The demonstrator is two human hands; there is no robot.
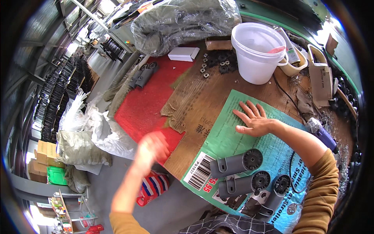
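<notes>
My right hand [254, 121] lies flat, fingers spread, on a green and blue printed sheet [222, 128] that covers the near part of the worktable. It holds nothing. My left hand [152, 149] is smeared by motion over the near edge of the red cloth [144, 109]; its fingers cannot be made out. On the printed sheet, near my body, are three dark grey plastic tube parts with round black ends: an upper one [231, 164], a middle one [237, 185] and a lower one [272, 201].
A white bucket [255, 64] stands at the back, with metal rings [204, 70] left of it. A white box [184, 54] and more grey parts [143, 76] sit on the red cloth. Right of the sheet lies a blue glue gun [323, 134]. White bags [111, 132] are on the left.
</notes>
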